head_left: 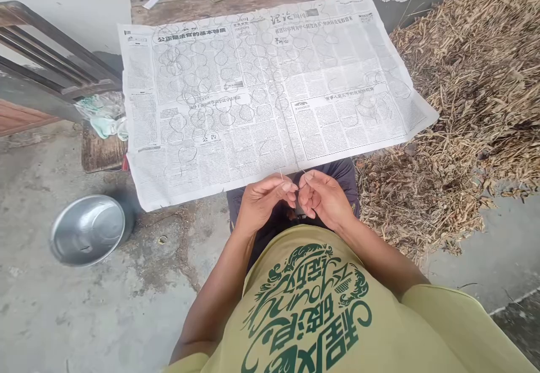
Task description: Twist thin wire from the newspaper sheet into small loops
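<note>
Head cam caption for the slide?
Left hand and right hand pinch a thin strand beside a newspaper strewn with loops.

The newspaper (274, 80) bears headings "公告" and "理论".

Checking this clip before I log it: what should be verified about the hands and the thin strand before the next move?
1. Left hand pinches the strand: ok.
2. Right hand pinches it too: ok.
3. Both hold one same strand: cannot tell.
4. Newspaper lies spread flat ahead of the hands: ok.
5. Looped strands on the newspaper free of tangles: cannot tell.
6. Metal bowl upright on the ground, apart from both hands: ok.
</note>
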`<state>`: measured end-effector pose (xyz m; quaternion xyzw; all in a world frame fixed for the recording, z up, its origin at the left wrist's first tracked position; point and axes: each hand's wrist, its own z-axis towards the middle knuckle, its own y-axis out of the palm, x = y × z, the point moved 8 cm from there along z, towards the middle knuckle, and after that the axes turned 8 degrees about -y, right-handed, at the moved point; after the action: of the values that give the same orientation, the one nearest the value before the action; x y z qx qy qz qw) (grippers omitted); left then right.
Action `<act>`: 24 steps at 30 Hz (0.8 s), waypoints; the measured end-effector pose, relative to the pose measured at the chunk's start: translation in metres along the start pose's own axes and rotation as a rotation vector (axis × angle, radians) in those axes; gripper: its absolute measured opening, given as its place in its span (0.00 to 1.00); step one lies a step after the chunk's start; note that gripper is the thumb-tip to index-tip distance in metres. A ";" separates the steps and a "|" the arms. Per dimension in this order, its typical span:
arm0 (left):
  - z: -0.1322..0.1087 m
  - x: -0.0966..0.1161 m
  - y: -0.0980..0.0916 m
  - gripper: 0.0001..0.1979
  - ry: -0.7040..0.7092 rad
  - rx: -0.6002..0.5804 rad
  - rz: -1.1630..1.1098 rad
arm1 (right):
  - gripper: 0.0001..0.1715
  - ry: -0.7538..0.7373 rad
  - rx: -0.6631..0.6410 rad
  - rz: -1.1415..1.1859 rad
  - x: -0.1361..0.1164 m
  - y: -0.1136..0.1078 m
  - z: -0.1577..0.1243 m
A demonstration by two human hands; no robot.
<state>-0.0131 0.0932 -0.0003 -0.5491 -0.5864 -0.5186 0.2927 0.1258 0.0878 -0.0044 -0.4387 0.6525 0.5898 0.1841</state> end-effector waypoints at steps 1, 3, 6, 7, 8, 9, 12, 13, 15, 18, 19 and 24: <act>0.000 0.000 0.000 0.12 0.007 -0.002 0.000 | 0.24 0.004 -0.002 -0.003 0.000 0.001 0.000; -0.001 -0.001 0.000 0.13 0.015 0.000 0.001 | 0.25 0.013 -0.009 -0.025 0.000 0.003 0.000; -0.002 -0.004 0.001 0.15 -0.016 0.008 -0.032 | 0.25 0.001 -0.035 -0.098 -0.004 0.003 0.001; -0.002 -0.006 0.001 0.16 -0.032 0.011 -0.054 | 0.24 -0.017 -0.047 -0.152 -0.006 0.003 0.001; -0.002 -0.007 0.001 0.16 -0.048 0.016 -0.074 | 0.23 -0.049 -0.051 -0.231 -0.009 0.001 0.002; -0.002 -0.008 0.001 0.17 -0.059 0.021 -0.087 | 0.21 -0.097 -0.046 -0.334 -0.013 -0.001 0.002; -0.002 -0.007 0.000 0.17 -0.057 0.052 -0.041 | 0.15 -0.256 -0.026 -0.666 -0.024 -0.005 0.001; -0.003 -0.005 -0.001 0.17 -0.054 0.070 -0.001 | 0.15 -0.294 -0.022 -0.748 -0.026 -0.005 0.000; -0.005 -0.002 -0.002 0.17 -0.053 0.114 0.090 | 0.15 -0.324 -0.021 -0.848 -0.025 -0.006 -0.002; -0.010 0.000 -0.002 0.18 -0.063 0.187 0.188 | 0.17 -0.346 0.008 -0.899 -0.024 -0.007 -0.003; -0.012 0.000 -0.001 0.18 -0.073 0.208 0.202 | 0.18 -0.352 0.016 -0.899 -0.023 -0.007 -0.004; -0.017 -0.007 0.006 0.20 -0.136 0.283 0.171 | 0.20 -0.351 0.035 -0.884 -0.019 -0.007 -0.006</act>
<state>-0.0091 0.0740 -0.0004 -0.5840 -0.6232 -0.3657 0.3699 0.1433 0.0892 0.0077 -0.5649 0.3723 0.5089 0.5323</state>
